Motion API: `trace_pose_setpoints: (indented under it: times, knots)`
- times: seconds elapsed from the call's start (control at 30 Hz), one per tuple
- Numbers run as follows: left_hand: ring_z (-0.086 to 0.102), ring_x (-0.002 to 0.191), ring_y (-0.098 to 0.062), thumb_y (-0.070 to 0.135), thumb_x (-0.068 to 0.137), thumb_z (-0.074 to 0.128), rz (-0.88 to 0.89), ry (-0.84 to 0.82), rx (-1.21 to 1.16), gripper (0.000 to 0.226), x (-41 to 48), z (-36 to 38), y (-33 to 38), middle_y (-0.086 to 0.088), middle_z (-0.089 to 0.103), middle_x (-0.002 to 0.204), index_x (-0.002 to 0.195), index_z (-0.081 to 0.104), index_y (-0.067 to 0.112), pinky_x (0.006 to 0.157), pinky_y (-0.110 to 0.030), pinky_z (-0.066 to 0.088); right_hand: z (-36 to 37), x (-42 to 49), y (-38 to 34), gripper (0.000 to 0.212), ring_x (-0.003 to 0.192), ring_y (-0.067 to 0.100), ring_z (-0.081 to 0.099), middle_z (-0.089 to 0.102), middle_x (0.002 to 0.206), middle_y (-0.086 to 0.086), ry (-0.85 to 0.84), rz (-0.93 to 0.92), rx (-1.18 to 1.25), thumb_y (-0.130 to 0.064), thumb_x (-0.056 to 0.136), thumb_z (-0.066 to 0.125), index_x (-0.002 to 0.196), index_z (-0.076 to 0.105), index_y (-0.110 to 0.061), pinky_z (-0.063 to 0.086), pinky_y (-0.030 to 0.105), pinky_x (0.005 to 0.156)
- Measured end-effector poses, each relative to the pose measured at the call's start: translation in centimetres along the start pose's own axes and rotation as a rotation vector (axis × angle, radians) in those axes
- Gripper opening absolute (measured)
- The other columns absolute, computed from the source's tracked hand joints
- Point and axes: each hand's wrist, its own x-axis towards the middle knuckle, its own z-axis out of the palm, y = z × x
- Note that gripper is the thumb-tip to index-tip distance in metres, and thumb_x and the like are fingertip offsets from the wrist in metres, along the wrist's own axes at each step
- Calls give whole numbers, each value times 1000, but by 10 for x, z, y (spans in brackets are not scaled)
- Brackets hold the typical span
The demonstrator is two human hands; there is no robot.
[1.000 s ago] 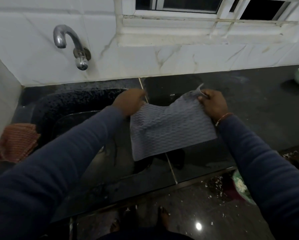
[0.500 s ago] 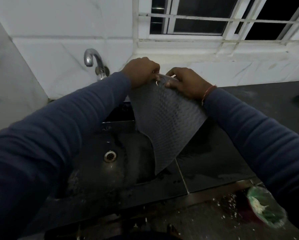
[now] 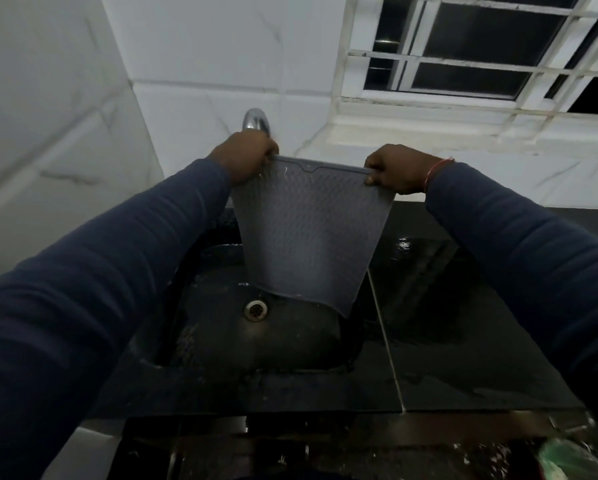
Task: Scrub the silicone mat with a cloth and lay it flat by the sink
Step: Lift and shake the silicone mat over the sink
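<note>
Frame centre: a grey ribbed silicone mat hangs over the black sink, top corners pinched by left hand and right hand. The left hand hides most of a chrome tap.

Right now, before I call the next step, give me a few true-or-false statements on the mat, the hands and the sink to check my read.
1. The left hand and the right hand each grip a top corner of the mat. True.
2. The mat lies flat on the counter. False: it hangs down over the sink.
3. The drain shows uncovered, near the mat's lower left corner. True.
4. The right hand holds a cloth too. False: it pinches only the mat; no cloth is in view.
5. The tap stands right of the window. False: it is left of the window, partly behind the left hand.
</note>
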Motion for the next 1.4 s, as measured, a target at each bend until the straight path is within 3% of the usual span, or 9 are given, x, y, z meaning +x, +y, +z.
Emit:
trace_pose_setpoints:
  times: [0.13, 0.27, 0.37, 0.43, 0.57, 0.73, 0.9, 1.17, 1.4]
  knots:
    - [61, 89, -31, 6, 86, 47, -34, 41, 34, 23, -11, -6, -20, -14, 62, 101, 102, 64, 8, 77, -38, 49, -3, 10, -6, 11, 88, 23, 49, 58, 98, 10, 19, 2, -27, -15, 99, 51, 95, 61, -11, 33, 31, 76]
    - [59, 93, -34, 6, 90, 49, -25, 147, 74, 23, -18, -11, -23, -16, 60, 100, 107, 65, 5, 73, -33, 40, -11, 16, -10, 16, 94, 26, 52, 56, 106, 9, 71, 43, 15, -15, 98, 51, 109, 60, -8, 41, 33, 72]
    - [57, 90, -34, 3, 85, 57, -35, 393, 56, 20, -20, -17, -26, -16, 59, 96, 101, 69, 5, 74, -35, 40, -12, 15, -5, 9, 92, 24, 54, 62, 100, 6, 378, 76, 217, -21, 92, 61, 97, 58, -15, 42, 35, 76]
    - [58, 90, -34, 5, 85, 57, -88, 363, 18, 18, -20, -20, -26, -16, 62, 93, 96, 72, 5, 75, -36, 43, 2, 15, -7, 7, 86, 25, 57, 63, 89, 4, 534, 97, 252, -22, 88, 62, 86, 58, -17, 45, 36, 73]
    - [62, 82, -32, 9, 83, 62, -179, 334, -28, 13, -30, -18, -22, -13, 66, 89, 90, 74, 9, 75, -38, 51, 23, 19, -13, 8, 84, 24, 58, 60, 80, -2, 467, 83, 238, -18, 85, 65, 78, 62, -16, 41, 32, 69]
    - [66, 76, -26, 11, 83, 66, -276, 338, -93, 10, -34, -29, -22, -7, 72, 82, 86, 75, 14, 74, -32, 52, 19, 24, -18, 9, 84, 24, 61, 69, 85, 4, 481, 45, 238, -15, 84, 64, 76, 64, -13, 50, 39, 77]
    - [60, 68, -19, 9, 79, 66, -270, 353, -27, 12, -41, -35, -19, -2, 71, 75, 76, 75, 16, 63, -26, 41, 12, 23, -18, 12, 81, 16, 64, 69, 75, -7, 454, 30, 264, -14, 83, 64, 72, 64, -17, 51, 35, 77]
    - [63, 75, -22, 10, 78, 66, -192, 289, -32, 12, -48, -36, -28, -1, 69, 77, 74, 73, 19, 72, -35, 53, 19, 18, -18, 9, 77, 14, 63, 63, 68, -11, 405, 4, 328, -10, 80, 69, 71, 68, -11, 51, 31, 74]
    - [63, 74, -16, 8, 80, 66, -209, 338, -123, 11, -55, -34, -32, -1, 70, 76, 78, 75, 14, 72, -25, 45, 15, 18, -38, 11, 71, 9, 62, 60, 63, -15, 509, -3, 323, -9, 78, 68, 68, 68, -14, 49, 27, 69]
